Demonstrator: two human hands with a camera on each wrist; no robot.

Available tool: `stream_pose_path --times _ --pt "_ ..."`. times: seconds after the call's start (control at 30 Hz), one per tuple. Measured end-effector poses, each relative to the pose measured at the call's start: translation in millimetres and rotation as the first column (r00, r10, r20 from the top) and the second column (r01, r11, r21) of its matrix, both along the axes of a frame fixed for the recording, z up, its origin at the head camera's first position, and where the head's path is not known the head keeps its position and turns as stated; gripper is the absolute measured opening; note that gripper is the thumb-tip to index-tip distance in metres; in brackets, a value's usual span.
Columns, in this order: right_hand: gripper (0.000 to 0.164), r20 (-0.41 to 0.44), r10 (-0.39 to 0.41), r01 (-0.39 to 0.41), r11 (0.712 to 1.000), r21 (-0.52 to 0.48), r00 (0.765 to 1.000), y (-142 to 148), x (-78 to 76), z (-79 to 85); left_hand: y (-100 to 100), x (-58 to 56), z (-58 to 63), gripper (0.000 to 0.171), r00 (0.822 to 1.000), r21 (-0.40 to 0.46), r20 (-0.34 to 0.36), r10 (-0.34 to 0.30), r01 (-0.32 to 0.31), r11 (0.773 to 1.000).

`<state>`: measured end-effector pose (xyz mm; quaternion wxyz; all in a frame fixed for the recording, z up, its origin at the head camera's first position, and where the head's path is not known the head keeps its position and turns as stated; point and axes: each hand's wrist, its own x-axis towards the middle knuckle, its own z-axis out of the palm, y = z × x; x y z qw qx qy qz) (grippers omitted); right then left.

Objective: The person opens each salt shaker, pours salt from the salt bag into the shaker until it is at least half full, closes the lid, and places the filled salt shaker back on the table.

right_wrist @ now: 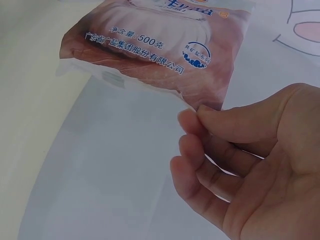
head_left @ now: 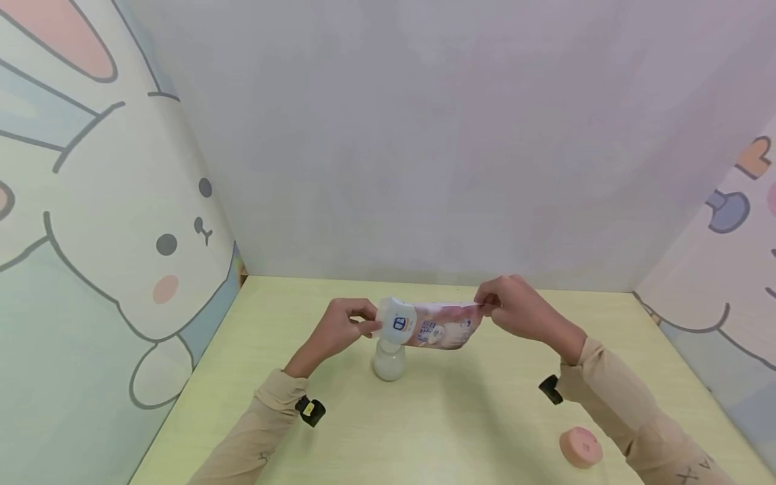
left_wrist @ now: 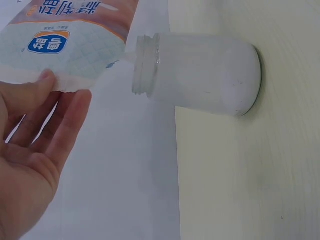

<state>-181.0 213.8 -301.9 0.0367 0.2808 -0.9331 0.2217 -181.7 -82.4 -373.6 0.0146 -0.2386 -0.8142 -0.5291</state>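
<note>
A pink and white salt bag point(head_left: 438, 326) hangs lengthwise between both hands above the table. My left hand point(head_left: 341, 329) pinches its pale end between thumb and fingers. At the other end, a corner is pinched by my right hand point(head_left: 523, 311), also seen in the right wrist view with thumb and forefinger on the bag point(right_wrist: 150, 45). Under the bag's left end a glass jar point(head_left: 389, 362) stands upright on the table. In the left wrist view a torn corner of the bag points at the jar's open mouth, with a whitish streak between them; white contents show in the jar point(left_wrist: 200, 72).
A round pink lid-like piece point(head_left: 580, 447) lies on the pale yellow table point(head_left: 424, 431) near the right forearm. Behind the table rises a plain pale wall point(head_left: 424, 148). Cartoon-printed panels point(head_left: 121, 222) flank both sides.
</note>
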Motion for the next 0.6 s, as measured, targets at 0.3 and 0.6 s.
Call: stream_pose_path --times 0.3,0.6 --pt "0.023 -0.002 0.006 -0.006 1.0 0.004 1.0 0.1 0.6 1.9 0.0 1.1 0.6 0.005 1.0 0.009 0.0 -0.001 0.001 1.0" --pt "0.022 -0.007 0.001 -0.001 1.0 0.008 1.0 0.4 0.6 2.0 0.2 0.9 0.5 0.005 1.0 0.006 0.0 0.001 -0.001 1.0"
